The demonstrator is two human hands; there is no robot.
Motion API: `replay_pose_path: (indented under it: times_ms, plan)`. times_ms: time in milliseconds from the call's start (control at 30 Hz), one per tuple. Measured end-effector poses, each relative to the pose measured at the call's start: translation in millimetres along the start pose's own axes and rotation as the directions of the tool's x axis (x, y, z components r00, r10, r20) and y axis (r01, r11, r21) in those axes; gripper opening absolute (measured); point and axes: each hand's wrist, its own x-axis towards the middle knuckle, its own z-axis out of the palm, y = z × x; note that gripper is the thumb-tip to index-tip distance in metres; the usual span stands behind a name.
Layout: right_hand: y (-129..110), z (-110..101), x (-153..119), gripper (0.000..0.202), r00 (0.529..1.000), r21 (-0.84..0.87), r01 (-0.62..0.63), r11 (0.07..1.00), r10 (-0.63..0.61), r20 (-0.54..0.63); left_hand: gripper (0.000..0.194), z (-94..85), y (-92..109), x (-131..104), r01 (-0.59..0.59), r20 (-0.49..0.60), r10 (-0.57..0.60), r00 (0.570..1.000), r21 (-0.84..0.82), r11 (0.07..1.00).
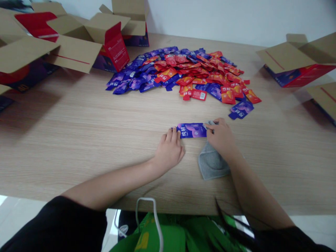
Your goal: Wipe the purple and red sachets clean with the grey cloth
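A purple packet [193, 130] with white characters lies flat on the table in front of me. My left hand [170, 148] holds down its left end, fingertips pressed together on the edge. At the other end, my right hand [222, 136] is closed on a grey cloth [213, 162], part of which hangs down below the hand onto the table. The fingers of that hand touch the packet's right end. Behind the hands spreads a heap of purple packets [136, 82] and red-orange packets [196, 66].
Open cardboard boxes stand at the left, among them a red-flapped box [115, 49], with another box [133, 35] behind. On the right are an open box [296, 71] and part of a second box [325, 99]. A loose purple packet [241, 109] lies before the heap. A white cable [154, 210] hangs near the table's front edge.
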Motion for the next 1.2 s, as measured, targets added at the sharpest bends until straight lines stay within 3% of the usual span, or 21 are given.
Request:
replay_pose_path:
  times_ms: [67, 167, 333, 400, 500, 633, 1000, 1200]
  plan:
    - [6, -4, 3, 0.038, 1.000, 0.033, -0.020, 0.999, 0.020, -0.018, 0.058, 0.0, 0, 0, -0.002, 0.000, 0.002, 1.000, -0.001, 1.000]
    - [6, -10, 7, 0.038, 0.989, 0.137, 0.003, 0.991, 0.018, -0.147, 0.059, 0.4, 0, 0, 0.001, 0.003, -0.001, 1.000, -0.002, 1.000]
    - [-19, -5, -2, 0.037, 0.923, 0.265, 0.287, 0.921, -0.192, -0.333, 0.059, 1.0, 0, 0, 0.002, -0.005, -0.003, 1.000, -0.017, 1.000]
    - [-32, 3, -9, 0.038, 0.891, 0.292, 0.413, 0.863, -0.317, -0.324, 0.059, 0.5, 0, 0, 0.003, -0.010, -0.003, 1.000, -0.020, 1.000]
    - [-47, 15, -18, 0.039, 0.873, 0.280, 0.485, 0.828, -0.443, -0.203, 0.058, -1.1, -1, 0, -0.003, -0.007, 0.002, 1.000, -0.018, 1.000]
    - [-54, 21, -21, 0.037, 0.886, 0.169, 0.464, 0.870, -0.458, -0.074, 0.057, -3.1, -1, 0, -0.017, 0.019, 0.017, 1.000, -0.011, 1.000]
    - [-32, 9, -12, 0.031, 0.973, 0.158, 0.214, 0.964, -0.196, -0.125, 0.064, -2.7, -2, 0, -0.004, 0.080, 0.006, 0.997, -0.016, 1.000]
    - [-11, -2, -2, 0.030, 0.996, 0.139, 0.053, 0.989, -0.042, -0.084, 0.065, -3.3, -2, 1, -0.003, 0.096, 0.006, 0.995, -0.025, 1.000]
